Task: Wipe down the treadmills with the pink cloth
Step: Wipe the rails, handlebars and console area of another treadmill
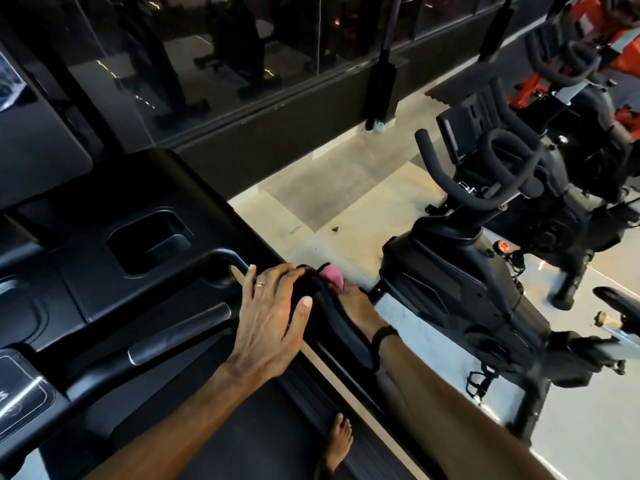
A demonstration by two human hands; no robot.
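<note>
Resting flat with fingers spread, the left hand [273, 318] lies on the right side rail [341, 322] of one treadmill [104, 271]. Beyond the rail, the right hand [358, 303] is half hidden; its grip cannot be told. One pink cloth [333, 275] peeks out at its fingertips. Two exercise bikes [485, 278] stand on the floor [311, 202], the farther one blurred.

Both arms reach forward to the treadmill's side handrail [332, 306].

The left hand [270, 320] lies flat on the inner side of the handrail, fingers straight and spread, a ring on one finger. The right hand [358, 306] is on the rail's outer side, largely hidden behind it; it seems to grip the pink cloth [333, 276] at the rail's far end. A dark band circles the right wrist.
</note>
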